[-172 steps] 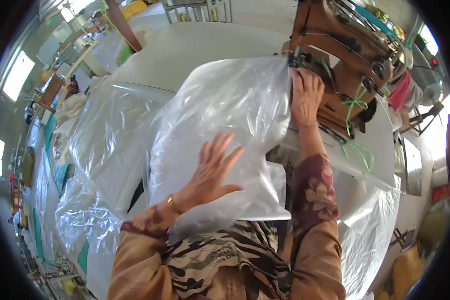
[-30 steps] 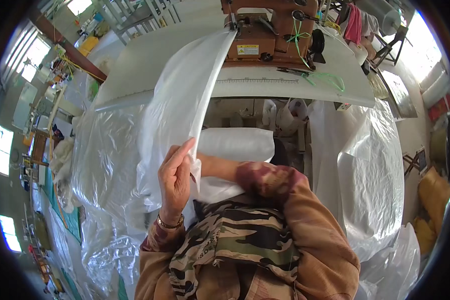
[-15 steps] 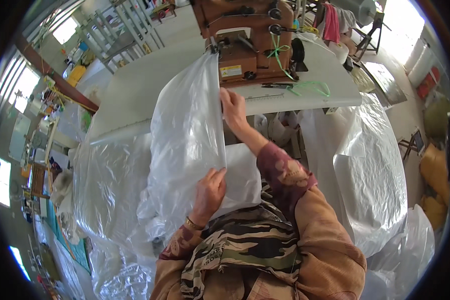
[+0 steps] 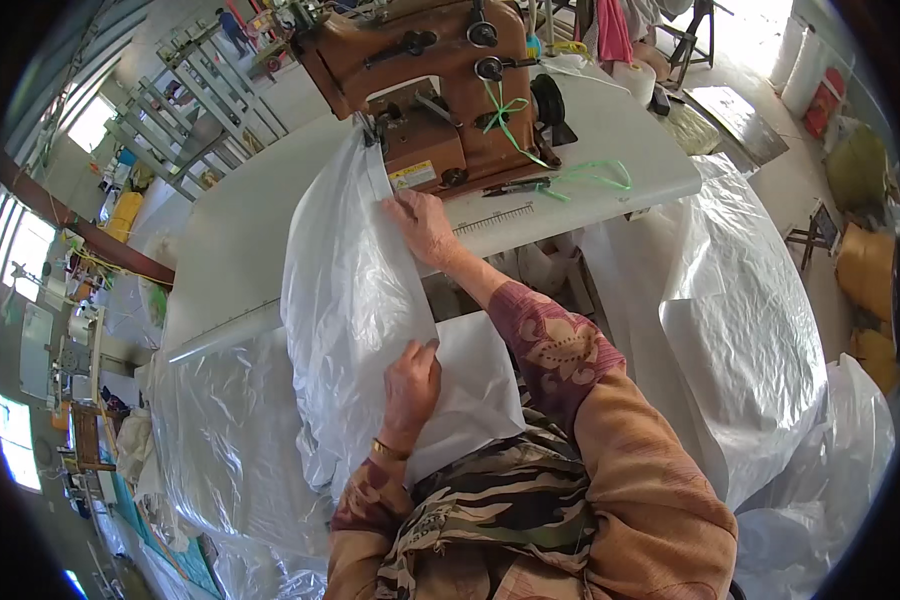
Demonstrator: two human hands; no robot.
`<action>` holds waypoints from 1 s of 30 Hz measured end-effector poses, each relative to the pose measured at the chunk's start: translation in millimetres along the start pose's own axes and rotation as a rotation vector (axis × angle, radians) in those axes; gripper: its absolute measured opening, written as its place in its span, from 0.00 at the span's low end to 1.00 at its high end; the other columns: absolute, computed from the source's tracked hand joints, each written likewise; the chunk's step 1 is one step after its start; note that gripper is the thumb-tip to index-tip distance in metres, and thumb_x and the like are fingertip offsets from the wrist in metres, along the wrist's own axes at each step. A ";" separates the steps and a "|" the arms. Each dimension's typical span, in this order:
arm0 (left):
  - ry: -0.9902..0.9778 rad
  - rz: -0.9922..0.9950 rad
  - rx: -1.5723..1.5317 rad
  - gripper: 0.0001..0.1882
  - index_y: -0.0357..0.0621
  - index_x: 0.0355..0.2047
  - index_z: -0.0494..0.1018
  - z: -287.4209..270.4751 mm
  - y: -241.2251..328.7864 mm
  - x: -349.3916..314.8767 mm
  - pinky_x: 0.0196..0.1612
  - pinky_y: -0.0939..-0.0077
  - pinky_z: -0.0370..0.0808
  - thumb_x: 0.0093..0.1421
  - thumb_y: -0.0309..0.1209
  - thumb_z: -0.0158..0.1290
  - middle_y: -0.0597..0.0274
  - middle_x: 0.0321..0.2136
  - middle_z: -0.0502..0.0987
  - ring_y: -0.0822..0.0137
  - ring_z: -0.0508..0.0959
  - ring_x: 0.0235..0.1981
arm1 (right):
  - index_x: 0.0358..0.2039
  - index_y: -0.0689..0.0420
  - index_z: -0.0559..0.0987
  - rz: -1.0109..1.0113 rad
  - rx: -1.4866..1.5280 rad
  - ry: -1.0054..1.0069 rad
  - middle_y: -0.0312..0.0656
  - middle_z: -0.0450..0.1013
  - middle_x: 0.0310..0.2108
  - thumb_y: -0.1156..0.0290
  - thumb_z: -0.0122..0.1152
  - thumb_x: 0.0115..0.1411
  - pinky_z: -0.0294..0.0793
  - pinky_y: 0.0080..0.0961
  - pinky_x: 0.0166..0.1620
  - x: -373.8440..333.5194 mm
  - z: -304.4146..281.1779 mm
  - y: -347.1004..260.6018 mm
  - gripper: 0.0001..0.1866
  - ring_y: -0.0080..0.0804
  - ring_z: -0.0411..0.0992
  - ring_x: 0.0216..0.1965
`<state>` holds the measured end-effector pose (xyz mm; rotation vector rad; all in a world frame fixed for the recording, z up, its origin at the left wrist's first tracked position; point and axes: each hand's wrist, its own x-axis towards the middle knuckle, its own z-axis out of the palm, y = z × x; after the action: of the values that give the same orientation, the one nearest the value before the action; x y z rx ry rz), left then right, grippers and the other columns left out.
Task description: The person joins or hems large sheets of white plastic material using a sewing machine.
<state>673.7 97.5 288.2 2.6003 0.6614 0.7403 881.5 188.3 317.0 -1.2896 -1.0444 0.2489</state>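
A translucent white plastic sheet (image 4: 340, 270) runs from my lap up to the needle end of a brown sewing machine (image 4: 450, 80). My right hand (image 4: 425, 228) grips the sheet's right edge just in front of the machine. Lower down, near my lap, my left hand (image 4: 410, 385) is closed on the same edge. Between the hands that edge looks fairly straight. Whatever lies under the fingers is hidden.
The machine stands on a pale worktable (image 4: 235, 215). Thread snips (image 4: 518, 187) and green string (image 4: 600, 172) lie right of my right hand. More plastic sheeting (image 4: 750, 330) hangs at the right. Metal racks (image 4: 190, 115) stand at the far left.
The view has shifted, with the machine now lower and further left. Both hands still grip the plastic sheet's edge, and the sheet looks narrower and more gathered near the machine.
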 end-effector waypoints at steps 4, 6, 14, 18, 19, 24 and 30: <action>-0.001 0.044 0.036 0.11 0.37 0.38 0.76 -6.6 -3.0 39.0 0.30 0.57 0.74 0.54 0.19 0.51 0.49 0.32 0.74 0.46 0.76 0.28 | 0.24 0.68 0.70 0.013 0.035 -0.015 0.57 0.61 0.19 0.66 0.56 0.62 0.63 0.38 0.28 -1.1 -4.3 -1.5 0.17 0.49 0.55 0.21; 0.008 0.049 0.077 0.10 0.37 0.37 0.76 -11.9 -4.9 57.7 0.31 0.57 0.74 0.54 0.20 0.51 0.49 0.34 0.75 0.46 0.77 0.28 | 0.25 0.68 0.71 0.045 0.018 -0.010 0.57 0.63 0.19 0.66 0.56 0.62 0.64 0.38 0.28 -1.4 -5.5 -1.6 0.17 0.49 0.58 0.20; -0.008 0.057 0.217 0.05 0.36 0.32 0.73 -34.1 -19.2 121.9 0.32 0.54 0.73 0.54 0.20 0.51 0.51 0.31 0.73 0.46 0.76 0.29 | 0.26 0.67 0.72 0.008 0.087 -0.026 0.48 0.65 0.18 0.66 0.56 0.63 0.63 0.33 0.27 0.8 -2.5 -0.8 0.16 0.35 0.61 0.21; 0.097 0.030 0.206 0.05 0.37 0.33 0.73 -36.0 -31.5 148.1 0.35 0.51 0.73 0.56 0.23 0.50 0.51 0.33 0.74 0.45 0.76 0.30 | 0.29 0.67 0.76 0.199 0.244 -0.072 0.47 0.71 0.18 0.65 0.56 0.64 0.69 0.28 0.27 -0.5 -3.7 -8.4 0.16 0.29 0.68 0.19; 0.085 0.001 0.256 0.05 0.37 0.33 0.73 -36.2 -34.9 153.9 0.35 0.53 0.73 0.56 0.23 0.50 0.51 0.34 0.74 0.45 0.77 0.31 | 0.31 0.67 0.77 0.178 0.177 -0.080 0.42 0.72 0.18 0.64 0.55 0.66 0.69 0.25 0.27 -0.1 -3.8 -10.8 0.16 0.22 0.68 0.20; 0.225 -0.014 0.210 0.06 0.36 0.34 0.73 -33.4 -40.5 175.5 0.35 0.55 0.74 0.58 0.23 0.49 0.49 0.36 0.75 0.46 0.77 0.32 | 0.27 0.66 0.73 0.117 0.150 -0.041 0.37 0.67 0.18 0.64 0.53 0.68 0.63 0.24 0.25 2.4 -2.9 -13.8 0.18 0.19 0.60 0.22; 0.314 -0.074 -0.230 0.18 0.38 0.52 0.71 -46.4 -22.3 128.6 0.33 0.69 0.74 0.61 0.26 0.55 0.49 0.42 0.75 0.57 0.76 0.27 | 0.26 0.64 0.75 0.191 0.259 -0.088 0.32 0.68 0.20 0.58 0.54 0.68 0.64 0.21 0.28 3.0 -3.3 1.5 0.21 0.18 0.63 0.25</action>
<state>736.9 192.7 366.4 2.2609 0.7102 1.1422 886.3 188.6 317.4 -1.1505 -0.9287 0.5723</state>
